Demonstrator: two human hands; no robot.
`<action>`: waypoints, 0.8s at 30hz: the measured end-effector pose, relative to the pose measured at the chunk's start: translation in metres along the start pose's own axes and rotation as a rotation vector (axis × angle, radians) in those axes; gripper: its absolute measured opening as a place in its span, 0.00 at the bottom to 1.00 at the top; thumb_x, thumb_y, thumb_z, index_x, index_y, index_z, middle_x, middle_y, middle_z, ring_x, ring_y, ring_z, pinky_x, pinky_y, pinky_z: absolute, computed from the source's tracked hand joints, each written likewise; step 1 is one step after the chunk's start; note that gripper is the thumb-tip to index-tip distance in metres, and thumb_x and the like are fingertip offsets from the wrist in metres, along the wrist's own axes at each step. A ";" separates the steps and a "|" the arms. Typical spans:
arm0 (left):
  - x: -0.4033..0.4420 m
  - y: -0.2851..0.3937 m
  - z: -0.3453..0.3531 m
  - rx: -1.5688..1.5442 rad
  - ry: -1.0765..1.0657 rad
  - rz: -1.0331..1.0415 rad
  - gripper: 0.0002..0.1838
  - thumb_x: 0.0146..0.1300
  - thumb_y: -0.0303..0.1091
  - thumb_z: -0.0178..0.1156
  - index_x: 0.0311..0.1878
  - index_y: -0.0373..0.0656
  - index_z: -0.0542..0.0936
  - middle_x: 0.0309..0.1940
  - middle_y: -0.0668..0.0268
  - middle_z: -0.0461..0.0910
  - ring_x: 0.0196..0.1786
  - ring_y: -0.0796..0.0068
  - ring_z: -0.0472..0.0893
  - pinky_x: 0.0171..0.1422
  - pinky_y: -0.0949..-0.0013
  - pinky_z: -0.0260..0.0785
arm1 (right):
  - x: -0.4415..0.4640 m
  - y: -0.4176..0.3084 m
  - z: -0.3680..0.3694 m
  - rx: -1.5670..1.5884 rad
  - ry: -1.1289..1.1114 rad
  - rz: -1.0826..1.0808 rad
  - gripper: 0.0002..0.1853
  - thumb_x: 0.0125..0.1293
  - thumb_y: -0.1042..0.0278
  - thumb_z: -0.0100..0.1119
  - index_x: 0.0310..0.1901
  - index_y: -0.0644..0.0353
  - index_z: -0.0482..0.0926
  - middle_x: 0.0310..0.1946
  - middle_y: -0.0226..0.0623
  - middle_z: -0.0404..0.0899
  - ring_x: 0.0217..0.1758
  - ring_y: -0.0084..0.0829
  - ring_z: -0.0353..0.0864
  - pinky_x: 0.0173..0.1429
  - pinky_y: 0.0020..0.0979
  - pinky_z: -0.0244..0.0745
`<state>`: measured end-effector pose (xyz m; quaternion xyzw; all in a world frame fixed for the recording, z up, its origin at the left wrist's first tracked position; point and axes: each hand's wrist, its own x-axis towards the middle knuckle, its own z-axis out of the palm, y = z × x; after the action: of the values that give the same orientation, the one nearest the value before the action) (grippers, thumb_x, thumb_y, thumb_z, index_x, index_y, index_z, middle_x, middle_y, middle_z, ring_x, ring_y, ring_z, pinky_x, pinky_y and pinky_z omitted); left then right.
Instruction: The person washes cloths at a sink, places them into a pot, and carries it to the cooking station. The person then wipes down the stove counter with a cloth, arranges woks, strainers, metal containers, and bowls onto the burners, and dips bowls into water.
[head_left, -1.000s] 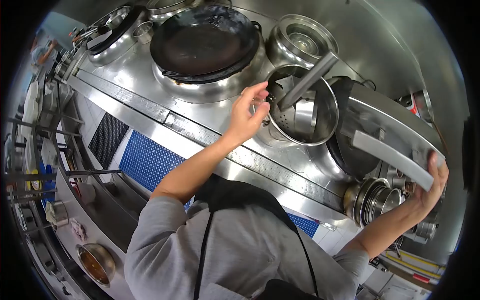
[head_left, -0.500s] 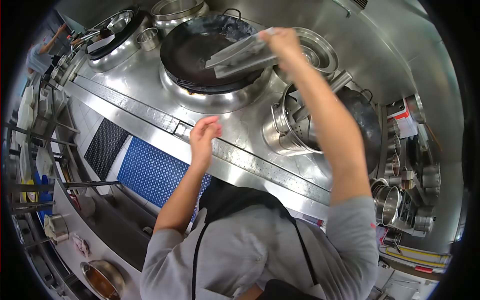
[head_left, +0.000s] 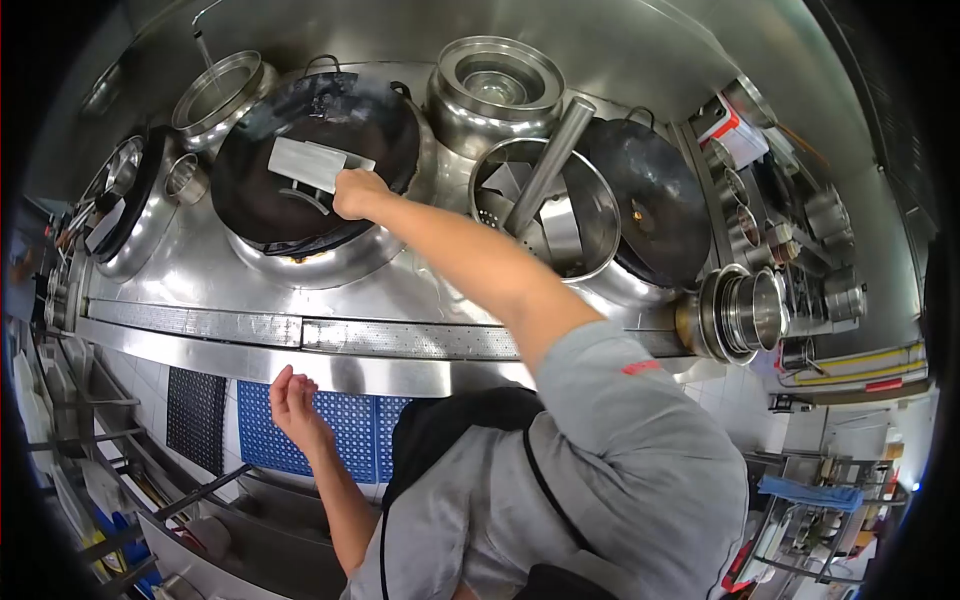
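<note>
My right hand reaches far forward over the left big wok, closed around the end of a flat metal piece with a curved handle. That piece lies over the wok's dark inside. Lower down, my left hand hangs in front of the counter edge with its fingers loosely curled and apart, holding nothing. A deep steel pot in the middle of the counter holds a perforated ladle and a thick grey handle. To its right is another dark wok.
Behind stand a steel pot with stacked bowls and a strainer pot. A small steel cup sits left of the wok. Stacked steel bowls are at the right end. Blue matting covers the floor.
My right hand has carried the metal piece from the right wok to the left one. The right wok now shows uncovered. My left hand has moved back from the pot, and the view has turned.
</note>
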<state>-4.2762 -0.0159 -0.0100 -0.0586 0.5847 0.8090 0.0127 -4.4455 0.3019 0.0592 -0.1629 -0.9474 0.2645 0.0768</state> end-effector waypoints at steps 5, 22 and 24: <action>0.006 0.014 0.095 0.138 -0.384 0.092 0.12 0.66 0.26 0.60 0.51 0.32 0.80 0.36 0.65 0.80 0.39 0.78 0.78 0.48 0.74 0.72 | -0.088 0.004 -0.167 -0.087 -0.146 -0.378 0.12 0.61 0.62 0.55 0.37 0.56 0.86 0.35 0.48 0.85 0.41 0.50 0.84 0.46 0.44 0.78; -0.001 -0.016 0.399 0.394 -1.141 0.263 0.24 0.62 0.37 0.67 0.58 0.36 0.74 0.43 0.62 0.80 0.48 0.72 0.78 0.53 0.67 0.71 | -0.270 0.210 -0.293 1.328 0.526 0.002 0.15 0.63 0.77 0.61 0.51 0.66 0.77 0.43 0.36 0.82 0.44 0.27 0.83 0.51 0.31 0.80; -0.012 -0.012 0.399 0.350 -1.082 0.244 0.18 0.62 0.38 0.68 0.49 0.37 0.75 0.37 0.68 0.78 0.41 0.78 0.75 0.48 0.70 0.69 | -0.290 0.225 -0.331 1.262 0.658 -0.132 0.18 0.64 0.76 0.62 0.55 0.66 0.74 0.46 0.36 0.82 0.46 0.28 0.83 0.53 0.33 0.79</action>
<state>-4.2955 0.3662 0.1032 0.4341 0.6224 0.6109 0.2257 -4.0375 0.5398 0.2044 -0.1012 -0.5493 0.6943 0.4539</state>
